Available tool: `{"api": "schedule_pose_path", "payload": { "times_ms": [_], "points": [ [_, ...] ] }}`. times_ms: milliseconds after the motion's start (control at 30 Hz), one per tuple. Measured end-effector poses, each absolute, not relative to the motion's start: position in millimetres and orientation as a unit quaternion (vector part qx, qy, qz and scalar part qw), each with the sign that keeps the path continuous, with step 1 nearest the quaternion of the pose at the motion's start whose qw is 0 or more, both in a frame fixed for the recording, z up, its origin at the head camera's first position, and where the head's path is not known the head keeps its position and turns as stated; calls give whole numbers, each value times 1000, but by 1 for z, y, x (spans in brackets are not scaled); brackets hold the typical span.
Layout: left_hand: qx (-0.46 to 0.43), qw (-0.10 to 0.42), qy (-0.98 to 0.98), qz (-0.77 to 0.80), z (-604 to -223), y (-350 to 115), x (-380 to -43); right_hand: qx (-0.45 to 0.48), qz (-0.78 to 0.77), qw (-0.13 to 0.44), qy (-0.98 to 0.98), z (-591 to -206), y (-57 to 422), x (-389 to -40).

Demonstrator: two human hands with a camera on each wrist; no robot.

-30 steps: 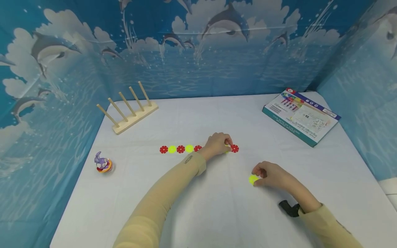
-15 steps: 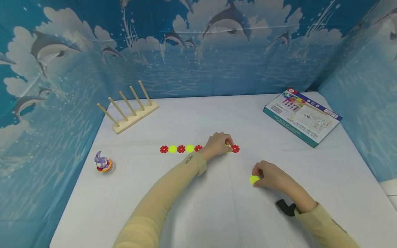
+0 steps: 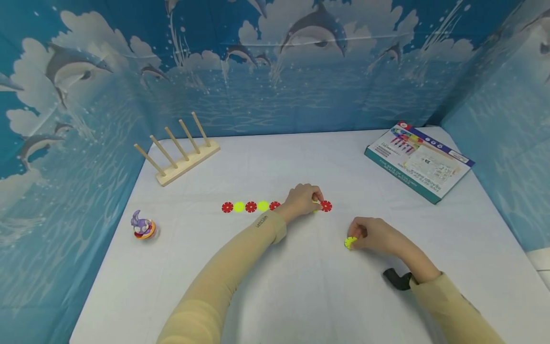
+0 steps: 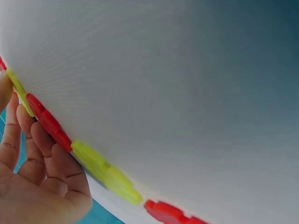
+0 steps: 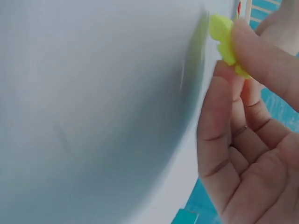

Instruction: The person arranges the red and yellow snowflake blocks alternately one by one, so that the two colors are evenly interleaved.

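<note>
Red and yellow notched plastic discs lie in a straight row on the white table, from a red disc [image 3: 227, 207] at the left end to another red disc [image 3: 326, 206] at the right end. My left hand [image 3: 301, 199] reaches over the row and hides part of it. Its thumb and fingers pinch the yellow disc [image 4: 19, 91] beside that right-end red one. Nearer to me and to the right, my right hand [image 3: 375, 235] pinches a loose yellow disc [image 5: 224, 39] between thumb and fingers. This disc is tilted, its notched edge showing.
A wooden stand [image 3: 187, 164] with several upright pegs is at the back left. A small purple toy figure [image 3: 143, 226] sits at the left. A flat cardboard box [image 3: 418, 162] lies at the back right. A dolphin-print curtain [image 3: 275, 95] surrounds the table.
My right hand has moved slightly away from me, and its yellow disc has turned from lying flat to tilted. My left hand has stayed in place at the row.
</note>
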State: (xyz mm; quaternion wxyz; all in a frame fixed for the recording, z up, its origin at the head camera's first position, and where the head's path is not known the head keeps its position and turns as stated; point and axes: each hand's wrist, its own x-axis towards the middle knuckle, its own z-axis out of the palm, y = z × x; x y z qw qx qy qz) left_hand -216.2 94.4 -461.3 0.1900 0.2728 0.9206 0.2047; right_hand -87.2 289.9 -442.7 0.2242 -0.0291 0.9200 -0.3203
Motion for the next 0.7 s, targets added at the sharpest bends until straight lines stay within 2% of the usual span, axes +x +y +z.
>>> {"api": "schedule_pose_path", "payload": {
  "times_ms": [367,700],
  "points": [
    [266,193,919,216,-462,95,-216,4,-350,174,920,-444,298,-132],
    [271,192,919,214,-459,95,-215,43,-358,164,918,-449,298,-159]
  ]
}}
